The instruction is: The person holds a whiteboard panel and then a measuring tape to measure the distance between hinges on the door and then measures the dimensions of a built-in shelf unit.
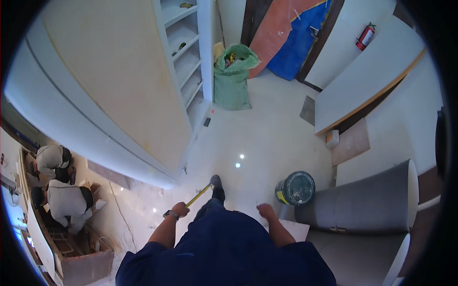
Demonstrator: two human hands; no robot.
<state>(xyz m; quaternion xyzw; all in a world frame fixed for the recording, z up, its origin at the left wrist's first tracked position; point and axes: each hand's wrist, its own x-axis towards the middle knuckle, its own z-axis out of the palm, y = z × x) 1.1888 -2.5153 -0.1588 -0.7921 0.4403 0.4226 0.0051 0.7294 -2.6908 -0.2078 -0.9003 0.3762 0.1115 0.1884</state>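
My left hand [180, 209], with a watch [171, 214] at its wrist, is closed round one end of a yellow tape measure [198, 195]. Its narrow strip slants forward and ends near my dark shoe [216, 181]. On the other side, my right hand [265, 211] hangs in the air with its fingers curled. Whatever it may hold is hidden. Nearest to that hand stands a dark green bucket [299, 188] with a stained lid and a yellow label, a little way to the right and apart from the fingers.
A tall cabinet [114, 71] with open shelves [186, 59] fills the left. Ahead is a green sack [231, 88] near a covered door [291, 52]. Large grey rolls [362, 200] and a leaning board [367, 81] line the right. Two people [71, 200] bend over at far left.
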